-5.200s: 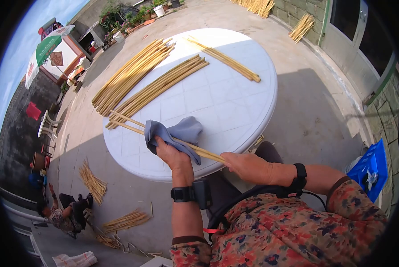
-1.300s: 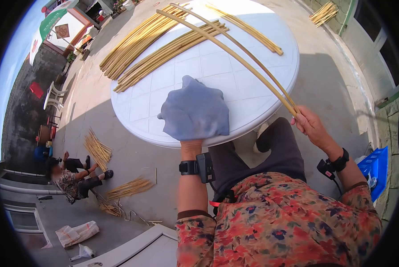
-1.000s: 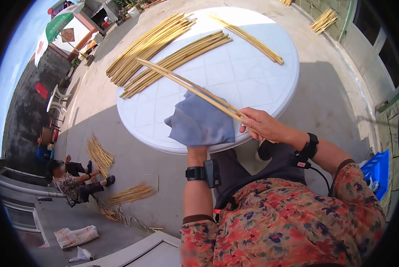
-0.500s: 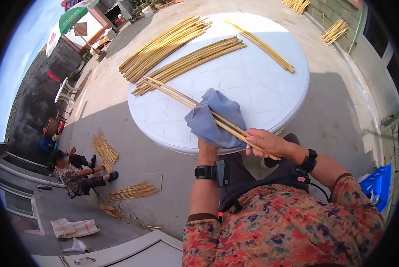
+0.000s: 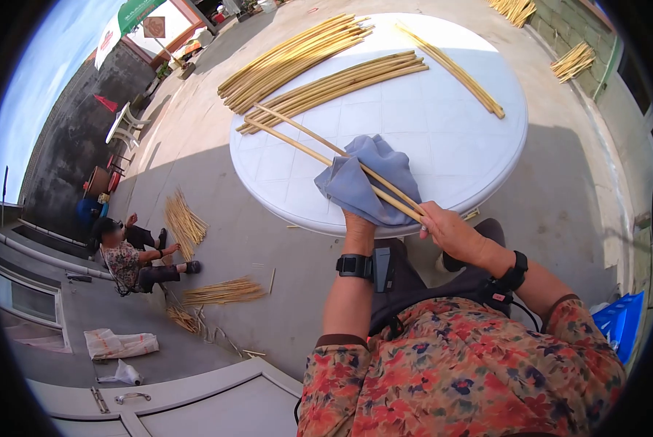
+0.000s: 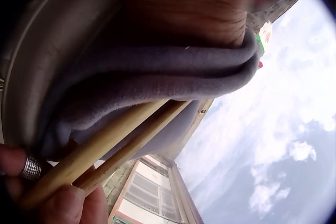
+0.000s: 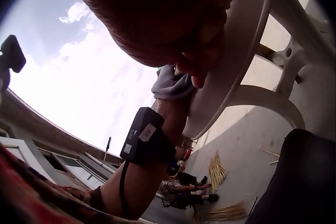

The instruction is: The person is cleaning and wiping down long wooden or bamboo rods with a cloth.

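Two slender yellow sticks (image 5: 290,140) slant over the near side of the white table. My right hand (image 5: 454,231) pinches their near ends together, thumb on top; in the left wrist view its fingers (image 6: 65,203) carry a dimpled metal ring (image 6: 31,167). A grey-blue cloth (image 5: 385,156) is folded over the middle of both sticks. My left hand (image 5: 357,222) grips from beneath through this cloth, which hides its fingers. In the left wrist view the sticks run into the fold of the cloth (image 6: 157,85). Their far ends spread slightly apart near the stick rows.
The round white table (image 5: 458,153) bears a large stick bundle (image 5: 290,62), a smaller row (image 5: 341,87) and a few sticks (image 5: 454,69) at right. A seated person (image 5: 141,255) is at lower left beside stick piles (image 5: 224,291). A blue crate (image 5: 622,324) stands at right.
The right hand has swung the sticks from the right back across the table onto the cloth. The cloth, earlier spread over the left hand, is now folded around them.
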`<state>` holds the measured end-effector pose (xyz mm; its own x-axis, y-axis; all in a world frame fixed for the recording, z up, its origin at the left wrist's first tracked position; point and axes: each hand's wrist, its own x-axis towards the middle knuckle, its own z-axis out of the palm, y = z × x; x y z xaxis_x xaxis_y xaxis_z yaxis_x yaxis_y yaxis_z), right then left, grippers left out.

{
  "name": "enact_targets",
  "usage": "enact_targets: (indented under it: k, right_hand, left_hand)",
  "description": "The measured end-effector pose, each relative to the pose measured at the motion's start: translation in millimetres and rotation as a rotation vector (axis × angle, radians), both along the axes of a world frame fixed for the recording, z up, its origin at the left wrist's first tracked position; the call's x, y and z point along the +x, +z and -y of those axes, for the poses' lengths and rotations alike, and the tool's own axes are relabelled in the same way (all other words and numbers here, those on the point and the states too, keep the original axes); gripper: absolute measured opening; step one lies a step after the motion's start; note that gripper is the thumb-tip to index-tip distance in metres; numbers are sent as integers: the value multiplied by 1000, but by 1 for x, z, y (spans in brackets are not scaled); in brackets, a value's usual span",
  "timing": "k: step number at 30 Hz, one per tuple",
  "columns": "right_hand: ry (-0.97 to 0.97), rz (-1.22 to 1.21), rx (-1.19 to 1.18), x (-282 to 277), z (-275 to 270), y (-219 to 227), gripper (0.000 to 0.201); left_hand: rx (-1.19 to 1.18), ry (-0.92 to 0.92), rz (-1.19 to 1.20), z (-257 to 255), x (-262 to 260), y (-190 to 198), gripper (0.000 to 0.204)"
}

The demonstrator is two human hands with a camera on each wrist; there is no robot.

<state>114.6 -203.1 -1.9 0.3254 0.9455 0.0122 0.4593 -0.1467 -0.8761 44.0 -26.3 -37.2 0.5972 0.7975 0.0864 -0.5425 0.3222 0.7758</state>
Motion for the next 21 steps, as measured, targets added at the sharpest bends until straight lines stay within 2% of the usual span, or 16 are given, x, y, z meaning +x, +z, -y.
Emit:
enact_targets:
  k: [1,4,6,10,14,16,17,19,20,21]
  right_hand:
    - [-8,91,52,2,1,-4,18]
    - [-9,127,18,4,7,-5,17]
    - [-10,157,-24,4,13,0,17]
    - [-3,194,-110,7,38,-3,18]
    - [-15,182,-103,9,78,-6,19]
    - [-47,168,-143,11,98,-11,20]
    - [-52,165,-145,12,108,-13,20]
    - [-83,150,-162,16,128,-18,20]
    - [-86,148,-165,18,139,-22,20]
    - [-82,158,-185,20,151,-26,20]
  left_hand:
    - [-33,-8,14,0,1,4,28]
    - [-63,1,21,1,4,10,25]
    - [14,120,-144,-1,5,7,23]
    - [80,168,-200,0,4,6,22]
    - [257,204,-183,3,7,21,20]
    - [-115,-63,108,1,10,22,28]
    - [-118,-68,105,3,9,31,28]
    - [555,50,-368,4,7,46,30]
    - [553,45,-369,4,7,44,30]
    - [289,-31,-195,4,6,40,32]
